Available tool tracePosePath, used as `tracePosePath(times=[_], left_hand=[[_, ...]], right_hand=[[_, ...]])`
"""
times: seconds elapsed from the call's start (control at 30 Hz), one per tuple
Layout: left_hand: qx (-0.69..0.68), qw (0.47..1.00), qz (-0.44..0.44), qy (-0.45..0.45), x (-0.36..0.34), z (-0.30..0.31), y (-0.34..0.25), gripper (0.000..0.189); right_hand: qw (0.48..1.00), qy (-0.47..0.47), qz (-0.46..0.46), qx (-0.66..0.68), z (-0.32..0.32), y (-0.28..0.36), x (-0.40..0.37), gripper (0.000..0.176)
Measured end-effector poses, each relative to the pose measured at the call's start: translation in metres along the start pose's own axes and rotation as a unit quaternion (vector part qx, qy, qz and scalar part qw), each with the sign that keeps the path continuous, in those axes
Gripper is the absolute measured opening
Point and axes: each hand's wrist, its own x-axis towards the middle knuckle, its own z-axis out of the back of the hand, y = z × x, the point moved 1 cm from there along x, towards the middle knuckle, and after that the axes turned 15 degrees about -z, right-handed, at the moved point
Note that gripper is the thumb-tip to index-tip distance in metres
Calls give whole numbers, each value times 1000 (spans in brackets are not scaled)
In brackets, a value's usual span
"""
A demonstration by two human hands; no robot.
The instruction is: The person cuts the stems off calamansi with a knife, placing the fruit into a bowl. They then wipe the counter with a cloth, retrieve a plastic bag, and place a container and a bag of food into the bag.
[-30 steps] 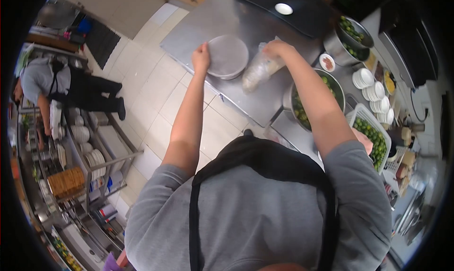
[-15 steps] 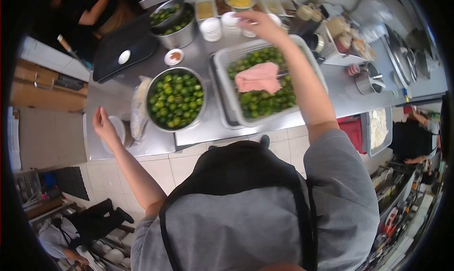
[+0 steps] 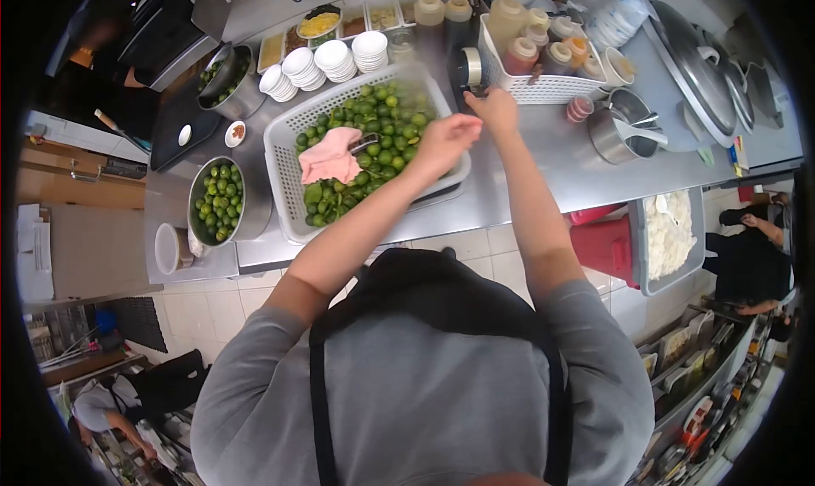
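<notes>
My left hand (image 3: 450, 146) is over the right end of a pale plastic crate (image 3: 284, 189), fingers loosely bent and nothing visible in them. Green limes (image 3: 386, 125) fill much of the crate. On them lie a pink cloth (image 3: 329, 157) and a metal utensil (image 3: 365, 142), partly under the cloth. Just right of my left hand, my right hand (image 3: 495, 111) reaches over the steel counter with thumb and forefinger apart. Its fingertips are right by a dark jar with a pale lid (image 3: 471, 67), near a white basket of sauce bottles (image 3: 552, 87).
Left of the crate stand a steel pot of limes (image 3: 250, 214), a plastic tub (image 3: 172, 248) and a small dish (image 3: 235, 134). Stacked white cups (image 3: 335, 60) line the back. A steel pot with utensils (image 3: 615, 138) is at right. Below it sits a grey bin (image 3: 700, 257). Other people work behind.
My view has shifted right along the counter. My left hand has come from the tub at far left to above the crate; my right hand has left the cups for the dark jar.
</notes>
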Motion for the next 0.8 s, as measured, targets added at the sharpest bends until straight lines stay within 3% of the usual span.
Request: tracePosePath(times=[0.03,0.1,0.27,0.33,0.37,0.47,0.53,0.6,0.67,0.73,0.8], left_hand=[[2,1000,1,-3,2,-16,9,25],[-72,988,105,-82,1,-40,28,30],[-157,965,175,-111,-4,-74,53,36],[-192,928,239,-213,11,-85,63,27],[-192,928,238,-214,21,-86,71,27],[-177,919,192,-294,44,-79,97,23],[-157,915,192,-319,53,-72,110,22],[-164,913,197,-319,52,-71,107,23],[-168,911,204,-317,50,-69,100,24],[-160,914,220,-300,50,-70,91,36],[-97,928,217,-286,50,-73,86,32]], right_hand=[[1000,3,2,2,5,-4,-3,62],[999,29,-2,14,19,-14,-15,59],[996,17,43,78,16,-52,-19,53],[930,230,-72,276,11,-55,-2,50],[870,312,-151,352,9,-55,1,43],[852,354,-177,344,17,-50,6,39],[867,324,-138,354,43,-49,-15,41],[848,286,-116,431,77,-56,-47,44],[840,342,-65,416,106,-89,-85,46],[859,328,-91,382,134,-115,-137,25],[861,347,-90,361,151,-141,-184,21]])
